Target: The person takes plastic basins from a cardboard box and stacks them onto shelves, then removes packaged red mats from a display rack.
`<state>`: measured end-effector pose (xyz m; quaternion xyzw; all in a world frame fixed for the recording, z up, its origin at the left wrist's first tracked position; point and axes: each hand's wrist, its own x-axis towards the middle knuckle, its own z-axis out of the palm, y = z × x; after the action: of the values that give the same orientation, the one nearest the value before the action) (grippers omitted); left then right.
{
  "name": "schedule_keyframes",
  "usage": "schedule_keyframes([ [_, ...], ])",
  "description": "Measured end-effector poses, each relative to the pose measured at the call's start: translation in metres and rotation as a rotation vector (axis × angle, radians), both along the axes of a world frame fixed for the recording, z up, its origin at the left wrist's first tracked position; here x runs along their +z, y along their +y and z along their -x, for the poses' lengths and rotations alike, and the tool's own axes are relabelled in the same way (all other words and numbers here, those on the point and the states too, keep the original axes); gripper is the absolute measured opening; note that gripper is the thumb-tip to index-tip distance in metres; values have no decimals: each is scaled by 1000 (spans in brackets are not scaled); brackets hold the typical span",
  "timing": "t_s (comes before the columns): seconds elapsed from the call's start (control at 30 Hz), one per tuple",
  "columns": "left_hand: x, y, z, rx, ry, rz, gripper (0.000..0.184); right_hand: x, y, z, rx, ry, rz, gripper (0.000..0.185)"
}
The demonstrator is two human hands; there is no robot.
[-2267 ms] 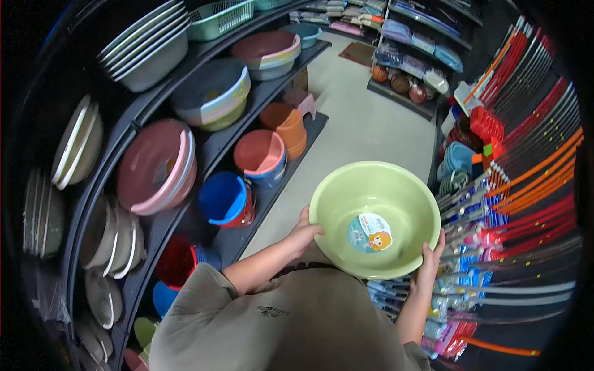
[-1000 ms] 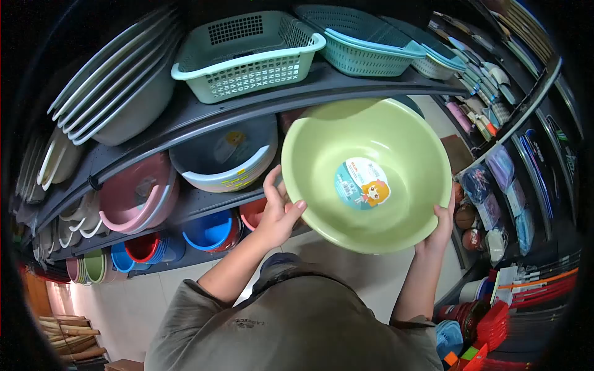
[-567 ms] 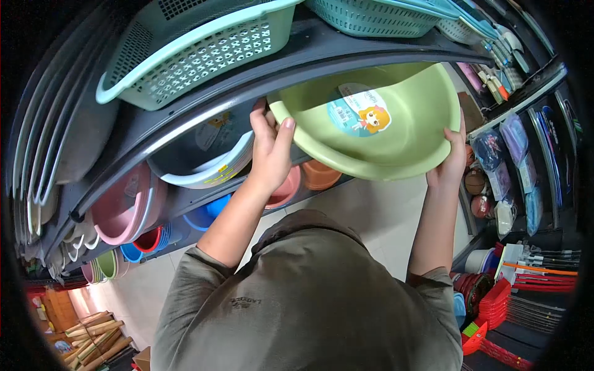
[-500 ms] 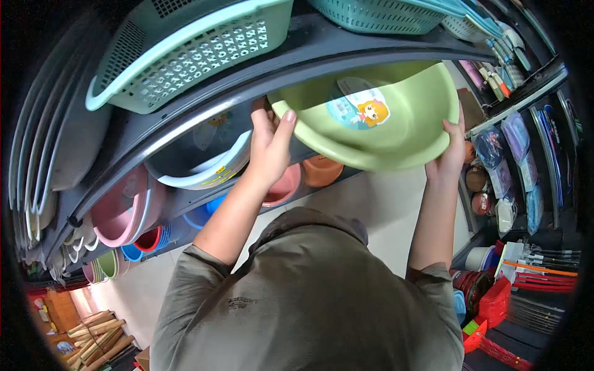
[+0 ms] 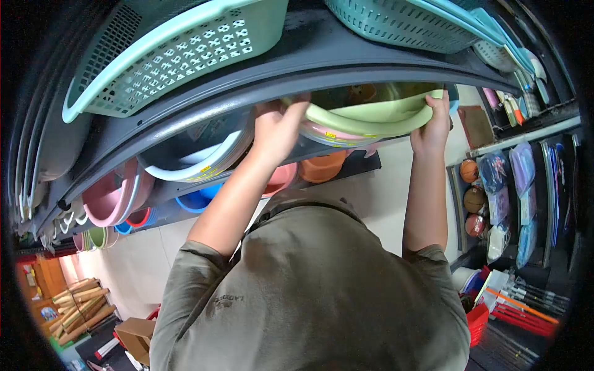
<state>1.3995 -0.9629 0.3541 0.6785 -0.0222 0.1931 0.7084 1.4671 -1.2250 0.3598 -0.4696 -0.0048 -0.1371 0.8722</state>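
Observation:
The light green basin is under the front edge of the upper shelf, on top of a pink-rimmed stack of basins. My left hand grips its left rim, with the fingertips partly hidden in shadow by the shelf edge. On the right, my right hand has its thumb over the rim and its fingers beneath. Much of the basin's inside is hidden by the upper shelf. A blue-grey basin stack stands just left of my left hand.
Mint baskets stand on the upper shelf. Below are pink basins, an orange bucket and blue buckets. Balls and bagged goods fill a rack at right. Bundled wooden sticks lie at lower left.
The green basin went from in front of my body to the shelf at the left, then in under the upper shelf onto the stack. Both hands kept hold of it. The view has turned.

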Motion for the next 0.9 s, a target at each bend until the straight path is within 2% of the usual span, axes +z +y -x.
schedule_keyframes([
  [0.03,-4,-4,0,-6,25,-29,33,-2,1,-5,-40,40,30,49],
  [0.07,-12,-5,-4,53,91,-147,36,-13,-7,-13,52,-2,72,34],
  [0.1,-24,-6,-8,113,159,-261,39,-20,-8,-18,64,-1,69,34],
  [0.13,-33,-9,-10,126,164,-261,39,-25,-10,-23,18,12,186,31],
  [0.2,-45,-17,-10,224,124,-516,45,-36,-13,-26,-40,57,436,19],
  [0.23,-44,-25,-7,206,94,-567,52,-47,-15,-29,-26,60,436,19],
  [0.3,-63,-39,-5,455,-19,-675,63,-77,-18,-37,-100,-14,675,19],
  [0.33,-69,-40,-7,470,-11,-677,63,-86,-24,-43,-93,-33,754,20],
  [0.4,-75,-40,-10,377,-12,-340,72,-97,-28,-49,-61,-8,745,18],
  [0.47,-76,-47,-5,419,35,-394,71,-99,-30,-48,-31,22,736,17],
  [0.53,-80,-52,-6,451,27,-409,67,-84,-21,-44,42,120,433,14],
  [0.63,-94,-53,-10,469,19,-403,73,-99,-31,-50,62,132,527,14],
  [0.7,-99,-54,-10,500,132,-415,72,-102,-31,-50,70,124,514,14],
  [0.77,-95,-56,-11,548,0,-484,70,-96,-28,-46,82,117,499,15],
  [0.83,-97,-56,-9,569,79,-466,68,-86,-25,-42,104,167,535,31],
  [0.9,-95,-59,-11,577,69,-466,68,-88,-25,-42,115,171,524,34],
])
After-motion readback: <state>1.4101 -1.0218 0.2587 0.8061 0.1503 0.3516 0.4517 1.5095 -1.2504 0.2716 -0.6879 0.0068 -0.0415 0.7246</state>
